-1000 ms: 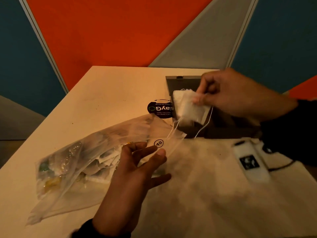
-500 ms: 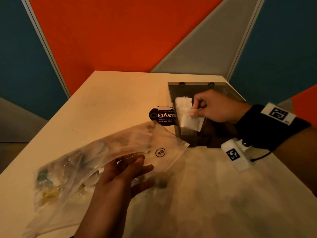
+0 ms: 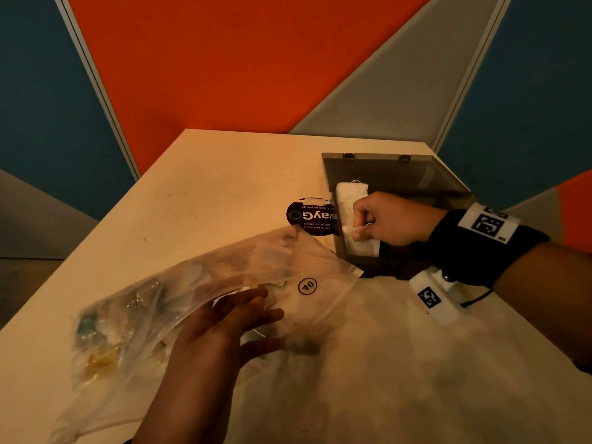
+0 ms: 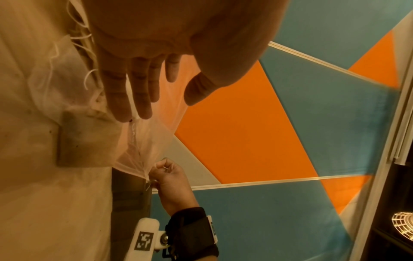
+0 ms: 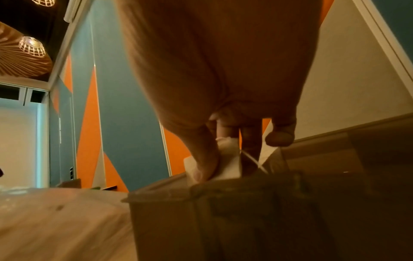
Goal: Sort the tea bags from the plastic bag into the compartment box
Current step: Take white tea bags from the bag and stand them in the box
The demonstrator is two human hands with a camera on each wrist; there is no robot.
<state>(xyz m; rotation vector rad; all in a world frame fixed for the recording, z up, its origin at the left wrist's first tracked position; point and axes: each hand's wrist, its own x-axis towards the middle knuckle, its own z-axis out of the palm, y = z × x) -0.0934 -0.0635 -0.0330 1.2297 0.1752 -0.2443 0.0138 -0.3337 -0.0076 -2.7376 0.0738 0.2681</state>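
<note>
A clear plastic bag full of tea bags lies on the table at the left. My left hand rests flat on it near its open end, fingers straight. The dark compartment box stands open at the back right. My right hand pinches a white tea bag and holds it down in the box's left compartment. In the right wrist view the thumb and fingers squeeze that tea bag at the box rim.
A round black sticker lies on the table just left of the box. Orange, teal and grey wall panels stand behind the table. The table's far edge runs close behind the box lid.
My right hand has carried the white tea bag from above the box down into its left compartment. My left hand has lowered onto the plastic bag.
</note>
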